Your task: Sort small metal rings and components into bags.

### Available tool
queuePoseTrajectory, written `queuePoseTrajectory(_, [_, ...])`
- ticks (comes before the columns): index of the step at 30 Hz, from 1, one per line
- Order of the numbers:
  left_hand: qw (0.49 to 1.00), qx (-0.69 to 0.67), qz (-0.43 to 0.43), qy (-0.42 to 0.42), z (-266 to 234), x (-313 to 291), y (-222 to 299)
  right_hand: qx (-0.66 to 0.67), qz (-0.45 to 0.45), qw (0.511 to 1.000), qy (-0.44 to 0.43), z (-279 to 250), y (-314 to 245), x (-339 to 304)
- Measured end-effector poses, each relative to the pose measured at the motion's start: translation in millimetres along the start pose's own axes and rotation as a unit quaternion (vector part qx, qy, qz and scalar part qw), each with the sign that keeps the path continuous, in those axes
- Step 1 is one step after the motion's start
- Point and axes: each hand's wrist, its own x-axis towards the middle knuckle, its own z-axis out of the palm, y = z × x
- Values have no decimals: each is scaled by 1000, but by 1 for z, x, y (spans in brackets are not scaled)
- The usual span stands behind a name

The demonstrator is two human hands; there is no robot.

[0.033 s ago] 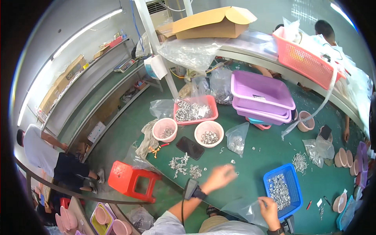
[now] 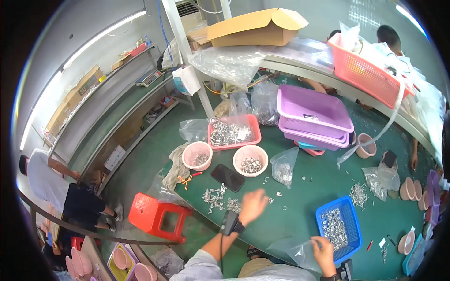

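Head view: hands (image 2: 253,206) apart, bag (image 2: 300,252) in right

On my feed, a thin, clear plastic bag (image 2: 302,253) spreads wrinkled at the green table's (image 2: 288,222) near edge; left of it, I see small silver metal parts (image 2: 233,204) loosely heaped.

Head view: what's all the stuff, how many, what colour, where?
Table: one, green, middle
Metal parts: uncountable, silver, in piles and containers
Parts basket: one, blue, right
Tray: one, red, middle
Tubs: several, pink, scattered
Stacked bins: at least two, purple, back
Bags: several, transparent, scattered
Phone-like slabs: two, black, middle and right
Stool: one, red, left floor
Large box: one, brown, top
Upper basket: one, pink, top right
Other people: several, one white-shirted, left and back
Left hand: one, bare, over table
Right hand: one, bare, at a bag
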Motion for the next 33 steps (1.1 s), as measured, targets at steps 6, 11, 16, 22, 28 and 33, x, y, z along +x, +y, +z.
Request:
queuePoseTrajectory(6, [963, 246, -69, 84, 27, -4, -135, 54, 132, 988, 52, 3, 15, -27])
queuePoseTrajectory(11, [970, 178, -28, 163, 12, 0, -74, 0, 176, 982, 68, -1, 21, -25])
queuePoseTrajectory(16, [971, -191, 75, -124, 0, -45, 78, -142, 84, 981, 103, 7, 13, -1])
queuePoseTrajectory(22, [956, -23, 116, -268, 22, -61, 116, -73, 83, 994, 26, 0, -13, 14])
queuePoseTrajectory(28, [964, -36, 24, -262, 25, -60, 98, 8, 134, 983, 125, -58, 85, -3])
queuePoseTrajectory(33, [972, 27, -104, -208, -2, -67, 81, -169, 200, 952, 160, -72, 184, -25])
